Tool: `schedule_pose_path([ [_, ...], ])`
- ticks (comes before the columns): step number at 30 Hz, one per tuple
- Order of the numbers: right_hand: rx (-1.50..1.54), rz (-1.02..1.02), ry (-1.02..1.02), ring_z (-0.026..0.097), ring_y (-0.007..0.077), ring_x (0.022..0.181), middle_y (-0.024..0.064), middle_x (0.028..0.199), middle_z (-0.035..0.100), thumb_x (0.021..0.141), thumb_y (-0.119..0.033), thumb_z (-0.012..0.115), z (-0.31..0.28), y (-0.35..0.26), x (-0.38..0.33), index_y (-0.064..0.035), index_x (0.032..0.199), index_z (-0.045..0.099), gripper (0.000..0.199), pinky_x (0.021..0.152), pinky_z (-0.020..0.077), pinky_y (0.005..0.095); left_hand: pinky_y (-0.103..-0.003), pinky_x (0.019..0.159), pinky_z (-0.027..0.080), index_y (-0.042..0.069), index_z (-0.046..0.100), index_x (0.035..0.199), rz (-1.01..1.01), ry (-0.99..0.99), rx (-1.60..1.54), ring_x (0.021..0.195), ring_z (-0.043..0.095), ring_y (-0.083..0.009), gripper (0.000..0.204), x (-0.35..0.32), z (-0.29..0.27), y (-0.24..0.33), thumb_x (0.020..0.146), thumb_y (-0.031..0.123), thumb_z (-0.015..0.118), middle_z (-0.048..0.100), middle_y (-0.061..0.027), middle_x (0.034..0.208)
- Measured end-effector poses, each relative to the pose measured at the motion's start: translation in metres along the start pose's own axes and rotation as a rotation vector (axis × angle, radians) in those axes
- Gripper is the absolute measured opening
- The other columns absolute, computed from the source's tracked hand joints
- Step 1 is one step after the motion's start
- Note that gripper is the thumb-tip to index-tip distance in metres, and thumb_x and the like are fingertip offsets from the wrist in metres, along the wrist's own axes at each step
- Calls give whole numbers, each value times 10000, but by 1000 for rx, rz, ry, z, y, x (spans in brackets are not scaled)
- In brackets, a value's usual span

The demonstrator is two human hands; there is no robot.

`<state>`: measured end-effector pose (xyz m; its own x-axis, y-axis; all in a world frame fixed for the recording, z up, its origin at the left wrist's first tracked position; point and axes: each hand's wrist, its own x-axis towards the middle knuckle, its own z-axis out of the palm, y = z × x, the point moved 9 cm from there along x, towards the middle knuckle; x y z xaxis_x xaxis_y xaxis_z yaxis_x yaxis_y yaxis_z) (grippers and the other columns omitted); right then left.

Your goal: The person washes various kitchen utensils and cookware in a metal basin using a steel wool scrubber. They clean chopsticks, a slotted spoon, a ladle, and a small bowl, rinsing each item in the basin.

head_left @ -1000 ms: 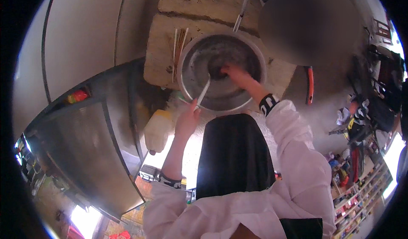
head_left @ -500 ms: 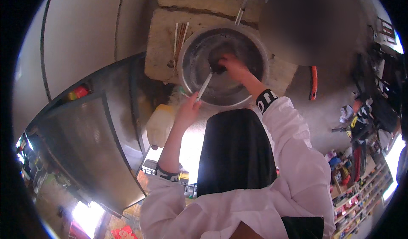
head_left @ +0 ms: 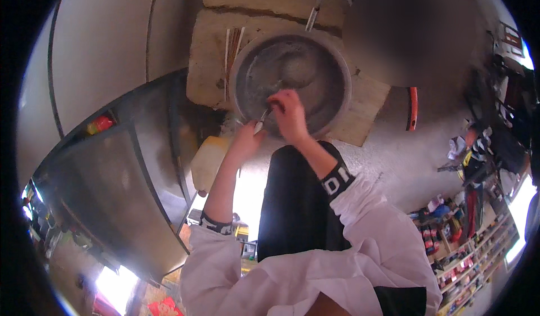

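Note:
A wide grey metal pan (head_left: 306,63) sits on a pale stone slab (head_left: 214,52) ahead of me. My left hand (head_left: 246,140) is at the pan's near rim, closed around the light handle of a thin metal utensil (head_left: 263,116). My right hand (head_left: 291,116) is just beside it over the same rim, fingers curled, touching the utensil's far end. What lies under the right palm is hidden. Both forearms come out of white sleeves with dark patterned cuffs.
Thin sticks (head_left: 230,40) lie on the slab left of the pan, and a metal handle (head_left: 315,5) rests at its far rim. A pale plastic jug (head_left: 209,157) stands beside a steel cabinet (head_left: 112,192). A red curved hose (head_left: 413,108) lies right; shelves of goods (head_left: 461,248) at lower right.
My right hand has pulled back from the middle of the pan to its near rim and met the utensil. My left hand stayed at the rim with the utensil.

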<state>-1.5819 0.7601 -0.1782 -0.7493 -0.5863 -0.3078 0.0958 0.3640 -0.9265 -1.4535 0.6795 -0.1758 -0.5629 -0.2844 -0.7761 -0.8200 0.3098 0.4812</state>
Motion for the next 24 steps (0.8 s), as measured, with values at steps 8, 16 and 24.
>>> schedule_pose_path([
  [8,-90,78,202,553,299,841,122,930,519,761,2,600,-6,34,19,-65,862,655,133,727,463,367,-429,824,436,-26,536,1067,-78,-81,21,991,546,-409,321,0,5,8,818,174,568,583,-258,1026],
  [16,42,119,197,559,317,834,143,920,527,785,-14,579,18,10,-26,-51,853,654,107,736,457,373,-382,752,454,-25,549,1038,30,47,29,872,594,-345,288,8,5,-16,821,163,575,611,-214,930],
  [24,-351,106,202,585,295,812,138,956,558,809,-68,566,-17,68,51,-89,933,649,150,733,467,369,-374,658,464,-25,538,987,51,19,64,745,597,-307,289,2,-1,-5,839,218,587,598,-201,849],
])
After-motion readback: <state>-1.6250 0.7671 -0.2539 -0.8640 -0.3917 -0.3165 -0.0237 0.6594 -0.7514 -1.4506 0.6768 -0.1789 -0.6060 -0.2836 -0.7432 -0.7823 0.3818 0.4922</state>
